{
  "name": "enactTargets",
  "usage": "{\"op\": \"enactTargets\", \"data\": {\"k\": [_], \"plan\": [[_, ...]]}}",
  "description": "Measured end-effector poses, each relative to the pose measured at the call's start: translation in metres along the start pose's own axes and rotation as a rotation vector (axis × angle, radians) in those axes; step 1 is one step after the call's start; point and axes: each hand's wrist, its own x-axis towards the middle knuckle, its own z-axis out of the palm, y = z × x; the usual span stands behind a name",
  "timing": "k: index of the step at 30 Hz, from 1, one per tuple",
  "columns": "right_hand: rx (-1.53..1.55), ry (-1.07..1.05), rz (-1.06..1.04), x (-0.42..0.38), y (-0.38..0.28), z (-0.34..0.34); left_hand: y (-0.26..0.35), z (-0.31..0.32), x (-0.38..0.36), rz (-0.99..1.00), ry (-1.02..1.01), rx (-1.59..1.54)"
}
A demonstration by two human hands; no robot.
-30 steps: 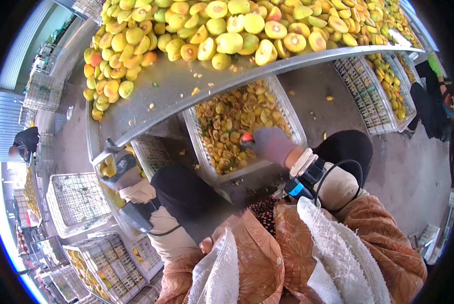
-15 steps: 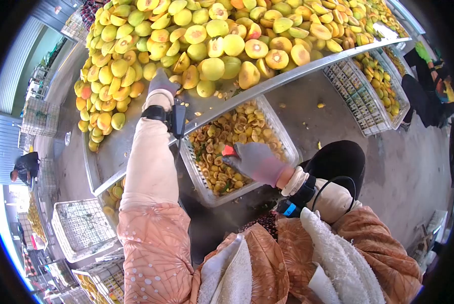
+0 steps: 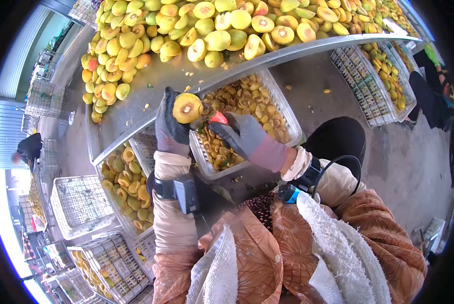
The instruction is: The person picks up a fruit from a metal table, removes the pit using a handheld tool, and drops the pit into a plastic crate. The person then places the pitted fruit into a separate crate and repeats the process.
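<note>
My left hand, in a grey glove, grips a yellow peach half with its cut face and brown centre turned up. Close to the right of that face is my right hand, also gloved, closed around a small tool with a red handle. The tool's working end is dark and too small to make out; it meets or nearly meets the peach's edge. Below both hands stands a white crate of brownish fruit scraps. A large heap of peach halves covers much of the metal table.
The table's raised metal rim runs between me and the heap. Another crate of peach halves stands at my left, near an upright white crate. More filled crates are at the right. A person bends at the far left.
My left hand has come back from the heap with a peach half and now holds it beside the red-handled tool. My right hand has stayed near the crate, with slight movement.
</note>
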Motion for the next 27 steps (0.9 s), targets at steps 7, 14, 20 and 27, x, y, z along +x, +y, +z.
{"op": "enactTargets", "data": {"k": [7, 14, 20, 27], "plan": [[0.042, 0.027, -0.016, -0.003, 0.014, 0.012, 0.036, 0.025, -0.013, -0.005, 0.010, 0.000], [0.227, -0.051, -0.012, -0.011, 0.010, 0.012, 0.029, 0.045, -0.008, -0.470, 0.235, -0.704], [0.256, -0.046, -0.174, -0.012, 0.018, 0.017, 0.027, 0.056, -0.002, -0.661, 0.456, -0.732], [0.393, -0.440, 0.194, -0.011, -0.001, -0.011, 0.044, 0.062, -0.011, -0.497, 0.417, -0.667]]}}
